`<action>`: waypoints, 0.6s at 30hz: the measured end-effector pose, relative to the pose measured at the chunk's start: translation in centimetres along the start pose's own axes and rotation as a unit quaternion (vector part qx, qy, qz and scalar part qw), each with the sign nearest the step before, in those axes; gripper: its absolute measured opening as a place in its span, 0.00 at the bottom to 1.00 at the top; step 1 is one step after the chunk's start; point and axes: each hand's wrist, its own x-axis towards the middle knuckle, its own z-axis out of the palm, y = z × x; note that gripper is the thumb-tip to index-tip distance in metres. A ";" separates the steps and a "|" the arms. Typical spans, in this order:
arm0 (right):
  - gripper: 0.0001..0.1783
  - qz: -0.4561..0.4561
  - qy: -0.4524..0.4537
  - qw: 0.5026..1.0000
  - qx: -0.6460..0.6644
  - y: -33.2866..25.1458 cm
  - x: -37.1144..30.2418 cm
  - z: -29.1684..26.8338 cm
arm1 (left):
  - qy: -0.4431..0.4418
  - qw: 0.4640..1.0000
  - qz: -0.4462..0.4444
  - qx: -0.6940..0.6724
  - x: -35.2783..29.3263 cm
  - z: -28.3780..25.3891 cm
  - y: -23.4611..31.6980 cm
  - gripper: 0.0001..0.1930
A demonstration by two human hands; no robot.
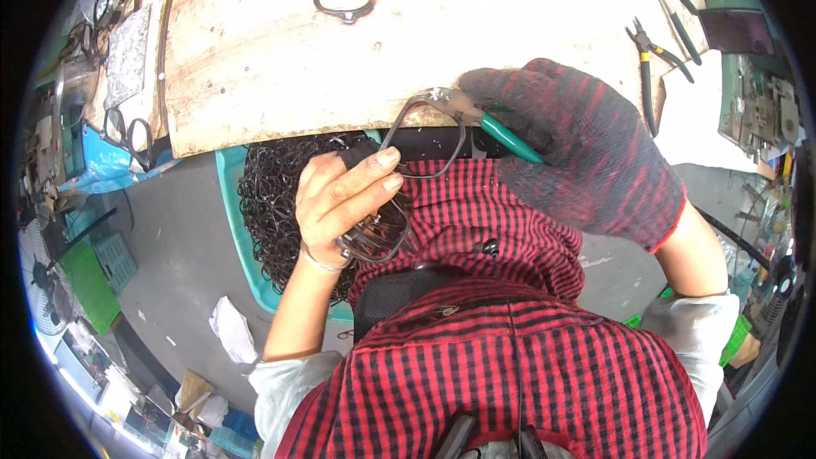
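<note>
My left hand (344,191), bare, pinches a dark eyeglass frame (394,126) at the edge of the wooden bench. Part of that frame, or a second one, hangs below my fingers; which of the two I cannot tell. A dark red and black knitted glove covers my right hand (586,140). It is closed round green-handled pliers (510,138), whose jaws meet the frame's upper corner. White specks show at that spot. Another dark frame (344,15) lies on the bench top (255,59), at the far side.
A teal bin (228,195) full of tangled dark frames (268,195) stands below the bench, left of my lap. Two more pliers (644,76) (682,25) rest at the bench's right. Glasses (140,138) lie by blue plastic (106,161) at left.
</note>
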 end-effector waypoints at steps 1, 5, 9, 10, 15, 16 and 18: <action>0.32 0.037 0.013 0.990 0.137 0.5 -0.1 0.1 | -0.016 1.000 0.011 0.003 0.2 -0.3 -0.4 0.14; 0.34 0.118 0.019 0.953 0.278 0.7 0.5 -3.6 | -0.065 0.997 0.025 -0.014 0.7 -1.0 -1.1 0.08; 0.32 -0.071 0.029 0.975 -0.210 0.5 1.0 -2.2 | -0.066 0.997 0.017 -0.036 0.6 -0.6 -1.3 0.09; 0.32 -0.079 0.023 0.972 -0.219 0.7 1.0 -1.7 | -0.057 0.998 0.016 -0.037 0.6 -0.5 -1.3 0.11; 0.30 -0.106 0.008 0.955 -0.276 0.1 2.2 -1.4 | -0.032 0.998 -0.017 -0.042 0.3 -0.7 -0.4 0.14; 0.29 -0.106 -0.022 0.956 -0.273 -0.2 2.7 -1.5 | -0.056 0.996 -0.056 -0.040 0.2 -1.7 0.5 0.13; 0.30 -0.111 -0.073 0.974 -0.183 -0.3 2.7 -2.1 | -0.092 0.991 -0.082 -0.054 1.6 -5.0 1.9 0.12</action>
